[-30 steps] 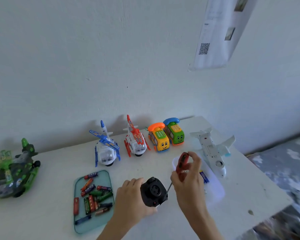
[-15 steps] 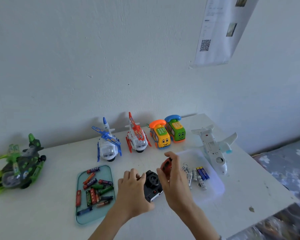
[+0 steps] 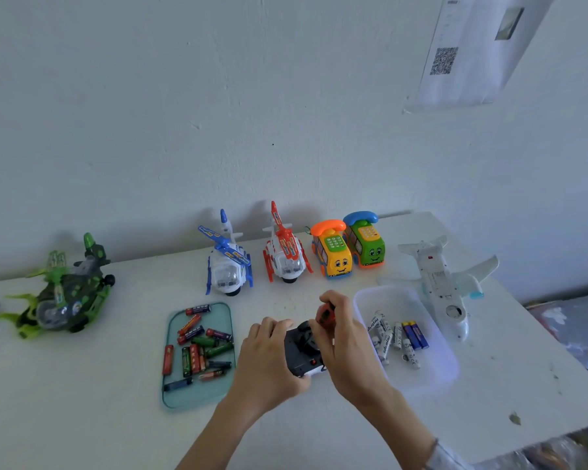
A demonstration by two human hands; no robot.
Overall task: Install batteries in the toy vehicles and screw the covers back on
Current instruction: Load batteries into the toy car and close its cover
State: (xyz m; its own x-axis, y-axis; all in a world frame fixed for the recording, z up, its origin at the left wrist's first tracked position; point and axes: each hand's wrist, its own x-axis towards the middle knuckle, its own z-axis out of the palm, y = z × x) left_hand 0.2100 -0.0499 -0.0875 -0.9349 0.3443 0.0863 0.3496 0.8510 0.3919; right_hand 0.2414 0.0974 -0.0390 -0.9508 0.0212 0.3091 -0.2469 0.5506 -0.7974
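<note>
White tabletop against a plain wall. Left hand (image 3: 269,361) grips a small black plastic toy car (image 3: 302,351) flipped underside-up; right hand (image 3: 345,344), fingers curled round a red-handled screwdriver (image 3: 326,315), sits right over it. Car looks light and stiff, probably slippery, so I'd clamp its sides. Clear tray of white batteries (image 3: 392,337) just right of that hand.

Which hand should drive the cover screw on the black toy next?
Probably the right hand: it grips the red-handled screwdriver right above the black toy vehicle's underside. The left hand holds that toy steady on the white table.
</note>
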